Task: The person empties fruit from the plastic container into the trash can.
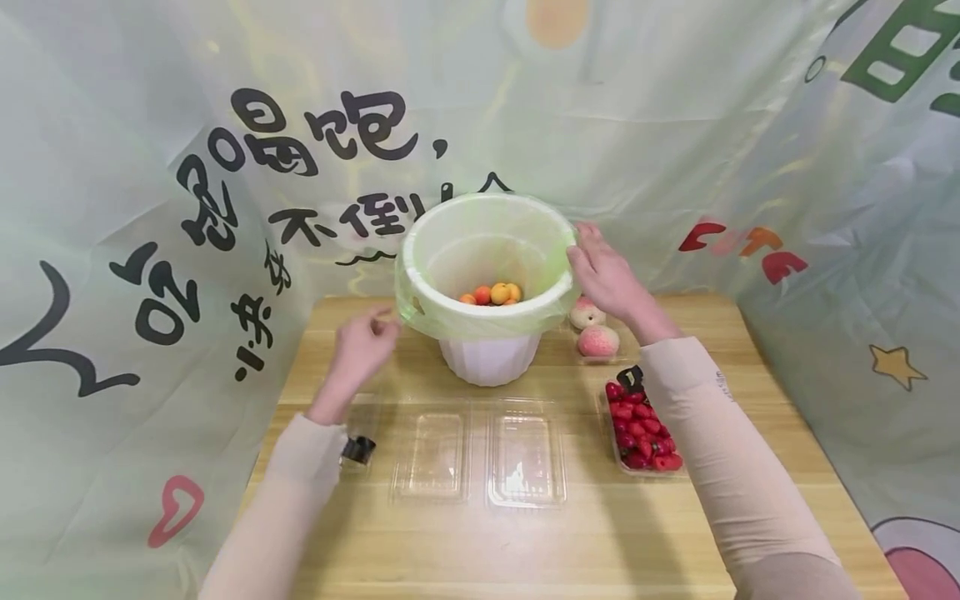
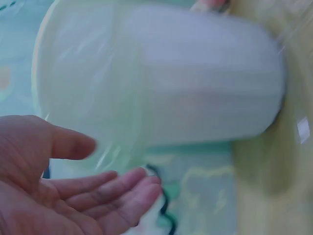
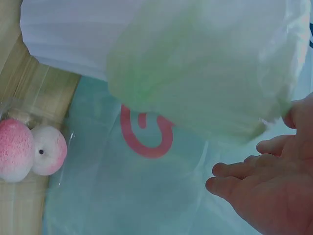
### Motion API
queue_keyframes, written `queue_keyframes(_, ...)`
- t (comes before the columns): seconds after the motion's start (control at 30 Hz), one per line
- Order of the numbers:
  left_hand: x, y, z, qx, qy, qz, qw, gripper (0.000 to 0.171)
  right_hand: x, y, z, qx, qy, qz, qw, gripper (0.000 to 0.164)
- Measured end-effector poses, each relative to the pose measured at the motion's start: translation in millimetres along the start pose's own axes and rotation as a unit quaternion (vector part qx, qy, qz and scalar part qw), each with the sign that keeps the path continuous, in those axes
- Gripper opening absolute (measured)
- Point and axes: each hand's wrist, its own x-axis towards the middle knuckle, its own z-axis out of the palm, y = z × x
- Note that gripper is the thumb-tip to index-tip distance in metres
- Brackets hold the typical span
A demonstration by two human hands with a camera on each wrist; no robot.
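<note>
A white bin (image 1: 487, 360) stands at the back middle of the table, with a thin pale green plastic bag (image 1: 480, 323) folded over its rim. Several orange-yellow fruits (image 1: 501, 293), perhaps apricots, lie inside. My left hand (image 1: 365, 343) is beside the bag's left edge; in the left wrist view a gap shows between thumb and relaxed fingers, with the bag (image 2: 93, 73) just beyond. On the opposite side, my right hand (image 1: 606, 271) is at the rim. Its thumb touches the bag (image 3: 205, 83) in the right wrist view, its other fingers extended below.
Two peaches (image 1: 597, 341) sit in a clear tray right of the bin. Nearer, a clear box of red strawberries (image 1: 637, 429) lies by my right forearm. Two transparent plastic containers (image 1: 527, 496) lie in front of the bin. A black object (image 1: 358, 450) is near my left wrist.
</note>
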Motion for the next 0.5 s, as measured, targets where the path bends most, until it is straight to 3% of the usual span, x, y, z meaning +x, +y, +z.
queue_keyframes(0.1,18.5,9.9,-17.5,-0.007,0.039,0.024,0.9989,0.051,-4,7,-6,0.009,0.014,0.004,1.0,0.072)
queue_keyframes(0.2,35.1,20.3,-23.2,-0.02,0.056,0.042,0.9974,0.055,-8,15,-9,0.012,0.02,0.014,1.0,0.073)
queue_keyframes(0.3,49.3,30.0,-23.0,-0.015,0.05,0.055,0.9971,0.06,-12,26,-8,0.016,0.027,0.024,0.999,0.073)
queue_keyframes(0.5,74.1,51.8,-20.6,0.051,0.009,0.104,0.9932,0.068,-22,53,-2,0.024,0.048,0.051,0.997,0.07)
